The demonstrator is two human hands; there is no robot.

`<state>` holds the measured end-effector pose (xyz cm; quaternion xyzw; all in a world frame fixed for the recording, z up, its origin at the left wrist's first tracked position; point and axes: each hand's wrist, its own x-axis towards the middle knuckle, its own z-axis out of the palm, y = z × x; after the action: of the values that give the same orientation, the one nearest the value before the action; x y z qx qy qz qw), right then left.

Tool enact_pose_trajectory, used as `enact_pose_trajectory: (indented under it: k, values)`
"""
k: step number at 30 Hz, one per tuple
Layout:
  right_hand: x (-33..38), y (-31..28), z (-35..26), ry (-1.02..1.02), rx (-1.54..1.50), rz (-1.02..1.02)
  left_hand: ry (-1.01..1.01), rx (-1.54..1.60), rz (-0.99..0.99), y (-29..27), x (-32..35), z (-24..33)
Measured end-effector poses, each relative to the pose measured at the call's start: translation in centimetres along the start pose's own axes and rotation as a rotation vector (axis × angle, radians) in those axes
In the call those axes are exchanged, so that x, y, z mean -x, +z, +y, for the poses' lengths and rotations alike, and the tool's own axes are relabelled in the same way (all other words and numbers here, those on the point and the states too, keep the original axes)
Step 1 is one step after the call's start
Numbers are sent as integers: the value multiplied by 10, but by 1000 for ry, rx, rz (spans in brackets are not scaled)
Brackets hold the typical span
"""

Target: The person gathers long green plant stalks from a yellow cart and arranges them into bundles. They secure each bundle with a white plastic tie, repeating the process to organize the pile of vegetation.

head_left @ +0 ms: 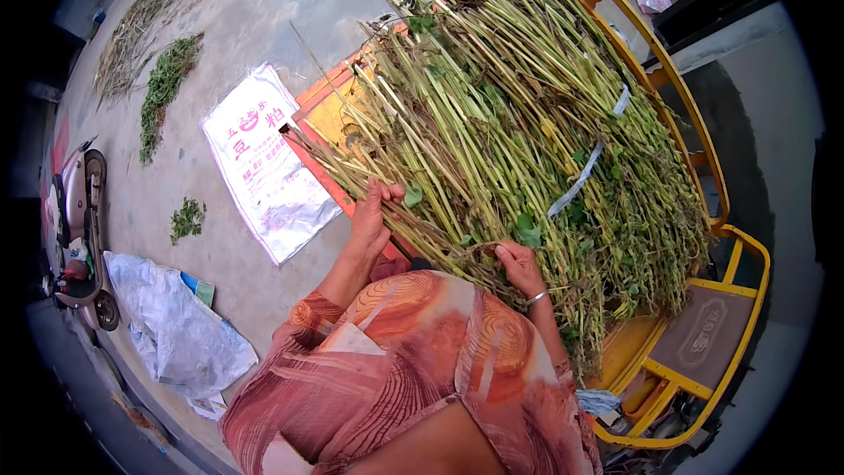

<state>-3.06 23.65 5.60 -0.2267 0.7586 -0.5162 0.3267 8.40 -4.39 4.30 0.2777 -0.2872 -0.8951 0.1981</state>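
Your left hand (369, 218) has its fingers bent around a few stalks (331, 160) at the pile's near left edge. Your right hand (522, 271), farther along that edge, appears to have thumb and fingers closed on a thin brown stem (482, 247). For good handling, grasp lightly with your hands well apart, so that the stalks lie parallel; draw along their length, since dry ends may snap or snag when twisted. Around both hands, the pile (492, 114) lies slantwise over the cart (330, 116), leafy ends toward your right, a pale strip (580, 180) across it. Beyond, at left, a white sack (264, 158) lies flat on the floor (264, 18), near loose greens (165, 92).
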Motion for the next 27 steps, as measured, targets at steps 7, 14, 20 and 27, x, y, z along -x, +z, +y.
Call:
enact_pose_trajectory:
  k: [7, 14, 20, 27]
  values:
    - [-95, -18, -41, -93, -588, 607, 33, -82, 3, -11, 7, 5]
    - [-153, 37, -54, -322, 890, 202, -15, 211, -31, -17, 9, -6]
    - [-145, 41, -18, -268, 787, 248, -97, 239, 7, -7, 15, 3]
    - [-84, 3, -80, -51, -78, -102, -21, 249, -86, 6, 10, 1]
